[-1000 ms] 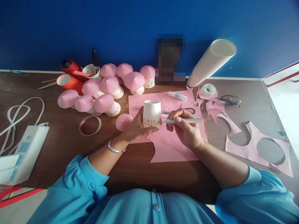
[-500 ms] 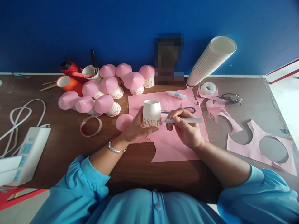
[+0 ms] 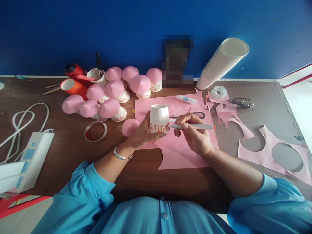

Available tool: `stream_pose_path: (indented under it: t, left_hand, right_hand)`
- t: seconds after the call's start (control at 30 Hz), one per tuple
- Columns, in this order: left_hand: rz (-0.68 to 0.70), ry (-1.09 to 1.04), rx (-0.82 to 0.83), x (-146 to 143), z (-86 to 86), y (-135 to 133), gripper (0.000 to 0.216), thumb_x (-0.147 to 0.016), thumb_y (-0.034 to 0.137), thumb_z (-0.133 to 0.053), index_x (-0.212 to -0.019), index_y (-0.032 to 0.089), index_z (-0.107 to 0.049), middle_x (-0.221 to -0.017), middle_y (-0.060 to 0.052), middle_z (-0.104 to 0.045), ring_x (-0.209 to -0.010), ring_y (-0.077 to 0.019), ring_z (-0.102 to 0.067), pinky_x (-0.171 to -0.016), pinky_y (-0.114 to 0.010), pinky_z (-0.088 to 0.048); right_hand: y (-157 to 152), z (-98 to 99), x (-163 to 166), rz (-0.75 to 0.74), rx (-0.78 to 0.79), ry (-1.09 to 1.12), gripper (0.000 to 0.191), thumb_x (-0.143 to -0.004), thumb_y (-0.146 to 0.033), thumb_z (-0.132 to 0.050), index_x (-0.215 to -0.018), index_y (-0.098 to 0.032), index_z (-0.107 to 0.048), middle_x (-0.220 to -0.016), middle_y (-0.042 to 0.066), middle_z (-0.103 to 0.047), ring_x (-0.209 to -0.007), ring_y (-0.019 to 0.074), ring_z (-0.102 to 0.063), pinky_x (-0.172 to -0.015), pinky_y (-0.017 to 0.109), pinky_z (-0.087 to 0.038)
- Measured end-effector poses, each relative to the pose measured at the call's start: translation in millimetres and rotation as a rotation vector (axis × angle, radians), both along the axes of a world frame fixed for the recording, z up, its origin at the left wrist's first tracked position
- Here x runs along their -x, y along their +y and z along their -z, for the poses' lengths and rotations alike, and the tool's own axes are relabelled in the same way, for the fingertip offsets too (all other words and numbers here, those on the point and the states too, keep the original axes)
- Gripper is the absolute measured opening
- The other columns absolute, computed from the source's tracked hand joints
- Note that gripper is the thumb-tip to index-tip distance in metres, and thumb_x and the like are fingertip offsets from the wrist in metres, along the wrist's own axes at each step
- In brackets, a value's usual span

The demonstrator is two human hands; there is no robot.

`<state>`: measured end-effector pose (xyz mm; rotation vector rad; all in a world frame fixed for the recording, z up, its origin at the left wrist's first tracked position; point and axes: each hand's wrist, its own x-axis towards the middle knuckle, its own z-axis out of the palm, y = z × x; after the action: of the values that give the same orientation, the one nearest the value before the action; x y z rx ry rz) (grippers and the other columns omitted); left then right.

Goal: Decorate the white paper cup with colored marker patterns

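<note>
My left hand [image 3: 143,131] is closed around a white paper cup [image 3: 159,113], held above the pink paper. Small red flower drawings ring the lower part of the cup. In my right hand [image 3: 195,135] is a marker [image 3: 201,126] with a white barrel and a red end. Its tip meets the right side of the flower band, though I cannot make out the exact contact. Under my hands lies a large pink paper sheet [image 3: 185,156]. Scissors [image 3: 200,114] lie on it, partly hidden behind the cup and my right hand. A pink paper disc [image 3: 130,127] is beside my left hand.
Several decorated cups with pink cone tops [image 3: 109,108] stand at the back left. A tall stack of paper cups [image 3: 219,65] leans on the blue wall. Glue [image 3: 186,99], tape [image 3: 218,92], glasses [image 3: 242,103] and paper scraps [image 3: 262,146] lie rightward; a power strip [image 3: 36,162] is at left.
The whole view has shifted slightly, so everything appears a little further right. Both hands keep the same hold on the cup and the marker.
</note>
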<state>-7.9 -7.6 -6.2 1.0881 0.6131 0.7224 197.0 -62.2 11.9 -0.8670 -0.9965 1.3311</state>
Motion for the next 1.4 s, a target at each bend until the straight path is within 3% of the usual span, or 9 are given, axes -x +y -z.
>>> stream_pose_path:
  t: [0.6, 0.9, 1.4]
  left_hand:
    - [-0.003, -0.019, -0.009, -1.2, -0.9, 0.2, 0.066, -0.075, 0.025, -0.091, -0.127, 0.026, -0.052, -0.109, -0.004, -0.071, -0.100, -0.0226, -0.072, -0.080, -0.035, -0.059]
    - [-0.001, 0.014, -0.029, -1.0, -1.8, 1.0, 0.069, -0.074, 0.028, -0.091, -0.130, 0.026, -0.050, -0.116, -0.006, -0.068, -0.105, -0.0239, -0.071, -0.088, -0.040, -0.060]
    - [-0.025, 0.047, -0.003, -1.7, -6.4, 0.2, 0.067, -0.072, 0.032, -0.092, -0.126, 0.026, -0.052, -0.113, -0.006, -0.069, -0.104, -0.0248, -0.070, -0.086, -0.041, -0.059]
  right_hand:
    - [-3.2, 5.7, -1.7, 0.014, -0.075, -0.061, 0.014, -0.099, -0.035, -0.071, -0.092, -0.024, -0.067, -0.078, -0.002, -0.066, -0.068, 0.0148, -0.062, -0.066, 0.033, -0.048]
    - [-4.0, 4.9, -1.7, 0.025, -0.106, -0.100, 0.013, -0.100, -0.033, -0.069, -0.091, -0.024, -0.066, -0.077, -0.001, -0.064, -0.069, 0.0157, -0.060, -0.066, 0.034, -0.045]
    - [-5.1, 3.6, -1.7, -0.008, -0.134, -0.144, 0.013, -0.101, -0.033, -0.067, -0.092, -0.024, -0.065, -0.078, -0.002, -0.063, -0.069, 0.0146, -0.060, -0.066, 0.033, -0.046]
